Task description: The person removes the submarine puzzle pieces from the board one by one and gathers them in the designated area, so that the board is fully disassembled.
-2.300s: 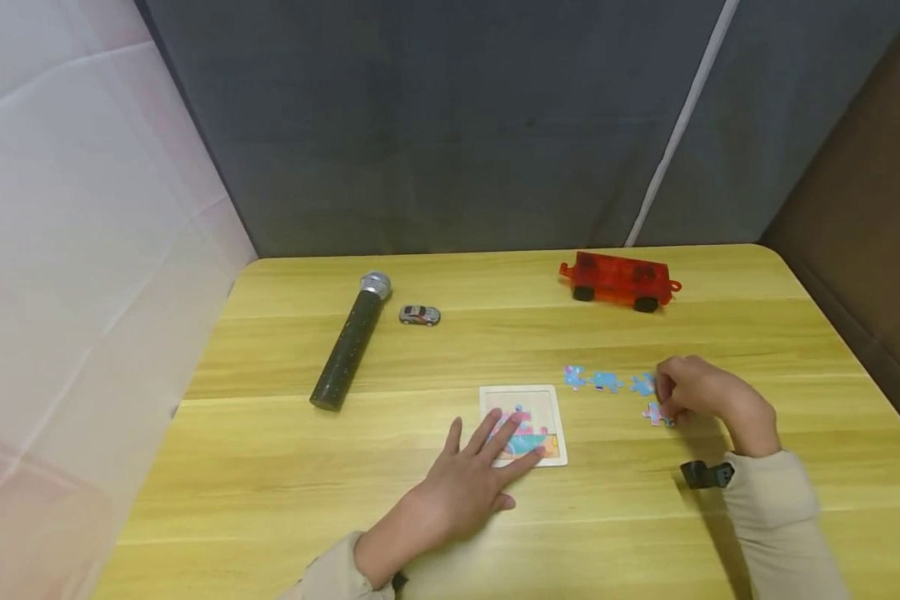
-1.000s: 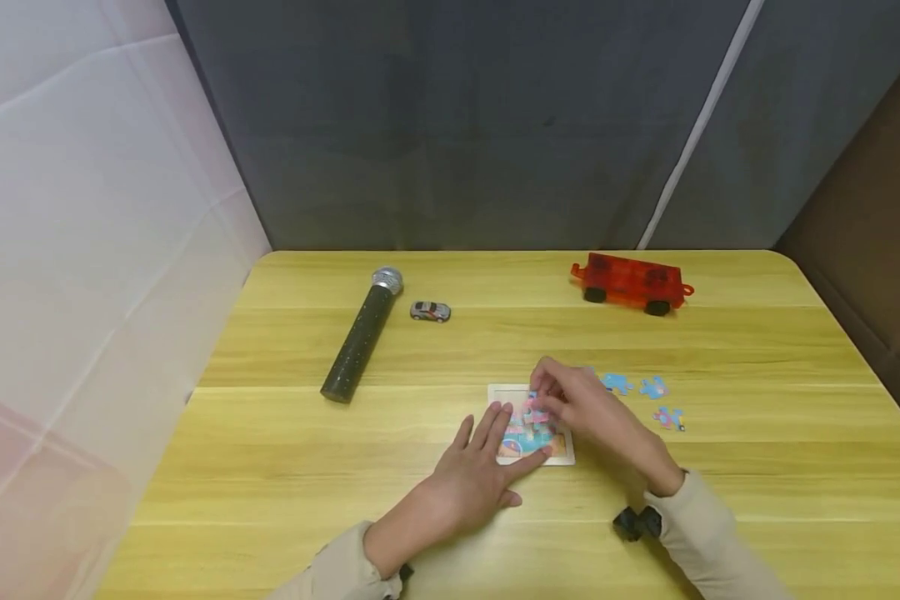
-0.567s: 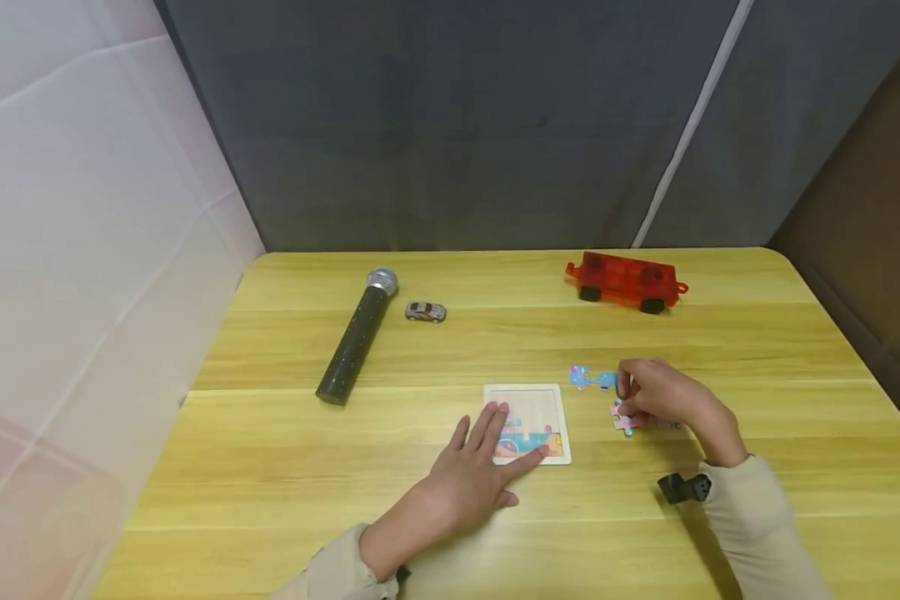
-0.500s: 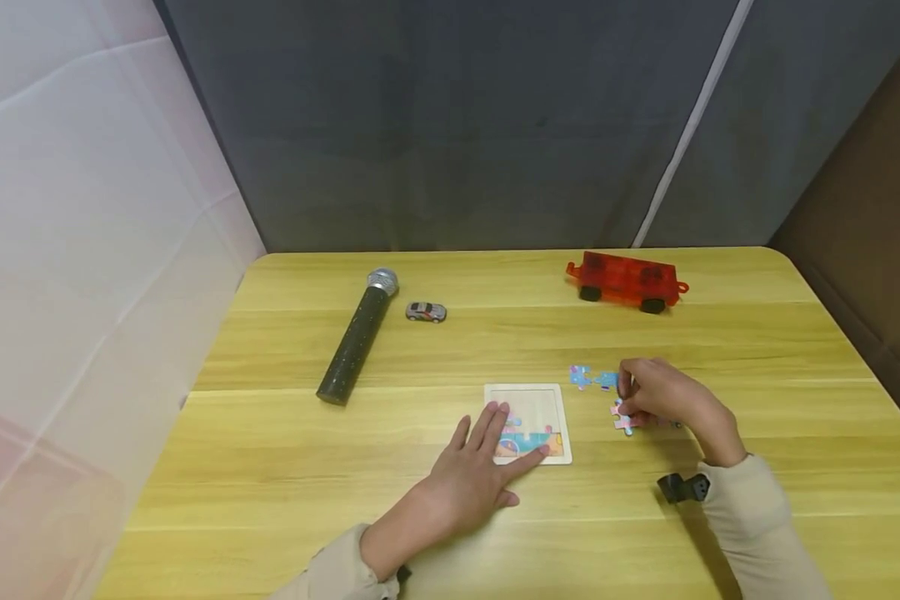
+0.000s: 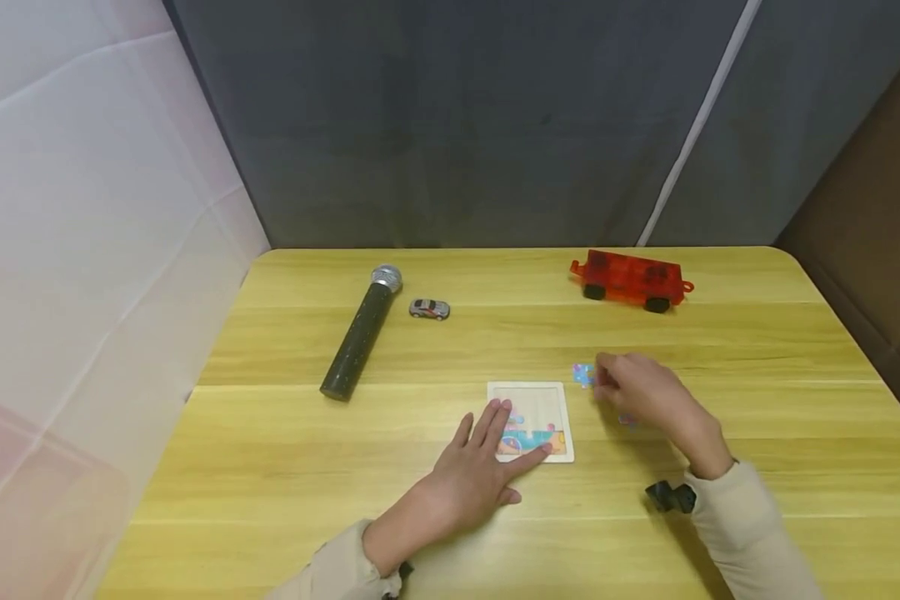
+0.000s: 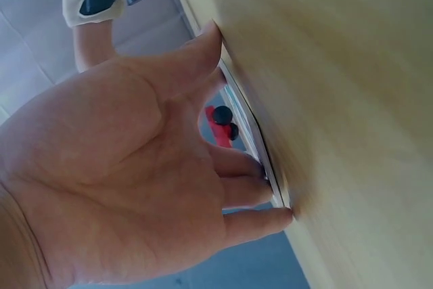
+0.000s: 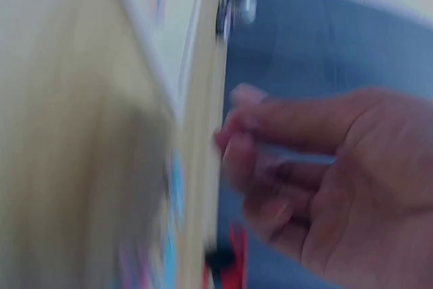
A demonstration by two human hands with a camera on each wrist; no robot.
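Note:
My left hand (image 5: 472,483) lies with fingers spread over the lower left of a square wooden puzzle tray (image 5: 567,417). In the left wrist view, my thumb and fingertips touch along the tray's edge (image 6: 260,147). A bottom row of pieces, teal and orange, fills the tray's lower part; its upper part is bare wood. My right hand (image 5: 645,396) is right of the tray, above loose jigsaw pieces, fingers loosely bent. No piece shows clearly at its blurred fingertips. A blue piece (image 5: 582,375) lies left of it, a purple-blue piece (image 5: 627,419) below; the hand hides others.
A black microphone (image 5: 362,337) lies at the left of the table, with a small silver toy car (image 5: 429,309) beside its head. At the back right stands a red toy wagon (image 5: 632,279). Dark fabric (image 5: 450,125) rises behind the table.
My right hand pinched a pink-and-blue piece over the tray, carried it right, and set it among the loose pieces. It has since lifted and shifted left. My left hand keeps its place.

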